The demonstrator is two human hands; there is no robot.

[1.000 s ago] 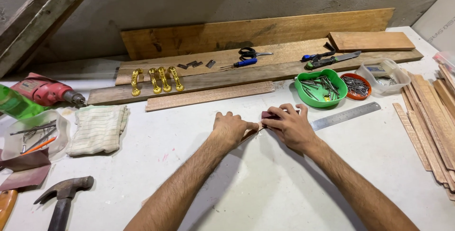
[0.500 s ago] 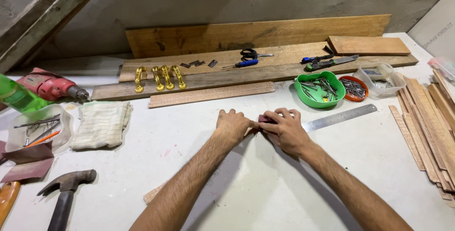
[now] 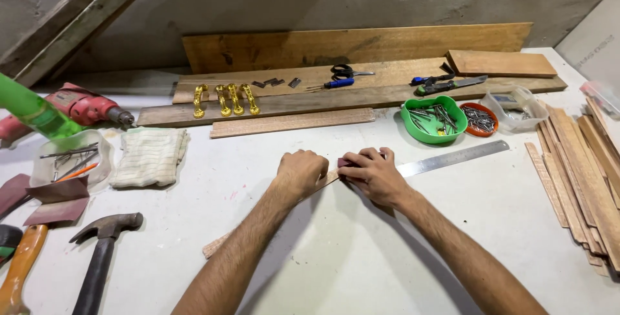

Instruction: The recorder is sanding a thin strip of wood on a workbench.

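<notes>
My left hand [image 3: 300,173] presses down on a thin wooden strip [image 3: 216,247] that runs under my forearm across the white table [image 3: 361,250]. My right hand [image 3: 371,174] pinches a small dark red piece of sandpaper [image 3: 344,161] against the strip's upper end, right beside my left fingers. A steel ruler [image 3: 452,158] lies just right of my right hand, partly under it.
Hammer [image 3: 103,250], cloth [image 3: 150,157], red drill [image 3: 81,108], sandpaper sheets [image 3: 55,202] and a clear tub of nails [image 3: 68,160] at left. Planks [image 3: 349,98] with gold handles [image 3: 223,100], scissors [image 3: 345,71] at back. Green bowl [image 3: 434,120], orange lid [image 3: 483,120], wooden slats [image 3: 588,173] right.
The view has shifted, showing more of the strip's near end by my left forearm. Both hands stay together on the strip, my right hand with the sandpaper slightly nearer my left.
</notes>
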